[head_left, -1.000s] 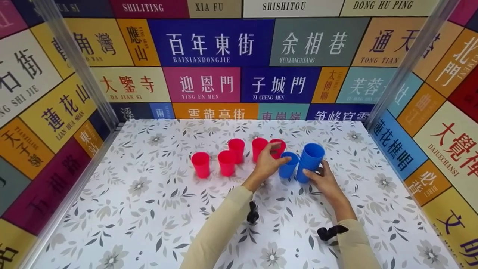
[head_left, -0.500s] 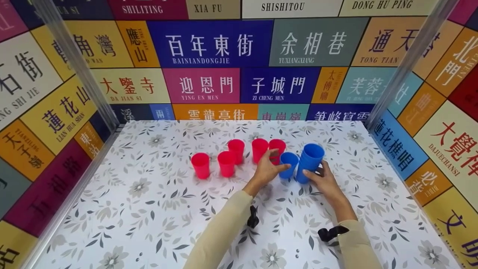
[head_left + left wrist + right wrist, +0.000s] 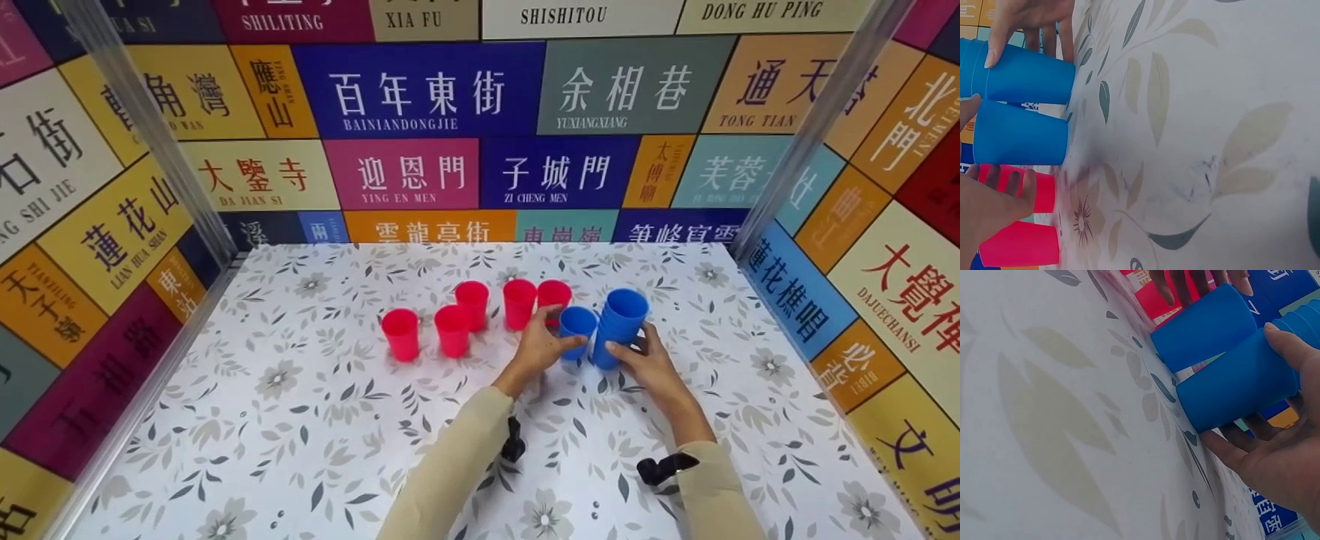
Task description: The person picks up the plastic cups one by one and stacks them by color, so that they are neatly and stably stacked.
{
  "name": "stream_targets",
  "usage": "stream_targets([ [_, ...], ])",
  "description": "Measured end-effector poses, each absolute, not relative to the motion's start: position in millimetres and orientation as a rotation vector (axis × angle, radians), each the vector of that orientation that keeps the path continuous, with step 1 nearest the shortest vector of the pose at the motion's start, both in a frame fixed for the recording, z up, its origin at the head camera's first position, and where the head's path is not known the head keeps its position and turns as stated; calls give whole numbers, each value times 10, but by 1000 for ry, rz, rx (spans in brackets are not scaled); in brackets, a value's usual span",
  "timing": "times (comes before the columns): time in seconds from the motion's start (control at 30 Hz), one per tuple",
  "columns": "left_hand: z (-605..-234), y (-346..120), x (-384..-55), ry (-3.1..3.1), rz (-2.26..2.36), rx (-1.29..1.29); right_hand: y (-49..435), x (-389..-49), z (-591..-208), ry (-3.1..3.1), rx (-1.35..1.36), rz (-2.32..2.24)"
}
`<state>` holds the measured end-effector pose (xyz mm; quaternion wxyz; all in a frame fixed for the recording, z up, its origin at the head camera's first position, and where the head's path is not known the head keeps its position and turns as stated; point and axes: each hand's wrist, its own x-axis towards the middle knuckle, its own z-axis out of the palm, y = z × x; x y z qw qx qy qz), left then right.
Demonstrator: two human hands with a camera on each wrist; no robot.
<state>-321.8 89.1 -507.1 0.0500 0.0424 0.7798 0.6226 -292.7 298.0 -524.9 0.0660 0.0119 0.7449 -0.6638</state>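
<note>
A stack of nested blue cups [image 3: 621,330] stands on the table, tilted slightly to the right in the head view. My right hand [image 3: 660,367] holds the stack low, thumb on the near side and fingers round its right side. Just left of it stands a single blue cup [image 3: 576,330], upright. My left hand [image 3: 538,349] is round this cup, its thumb across the front and its fingers at the left side. In the left wrist view the fingers [image 3: 1027,191] lie between the single blue cup [image 3: 1022,135] and a red cup [image 3: 1022,244].
Several red cups stand upright to the left: one red cup [image 3: 400,334] farthest left, another red cup [image 3: 452,331] beside it, the rest behind. The patterned table [image 3: 300,450] is bounded by walls [image 3: 420,90] of coloured name panels.
My left hand has lowered from above the single blue cup to round its side. My right hand and the stack keep their place; the head view shifts slightly.
</note>
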Motion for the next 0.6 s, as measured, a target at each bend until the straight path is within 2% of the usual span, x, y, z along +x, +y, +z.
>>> stream_targets([
  [0.6, -5143, 1015, -3195, 2483, 1906, 154, 2979, -2907, -5249, 2237, 31, -2000],
])
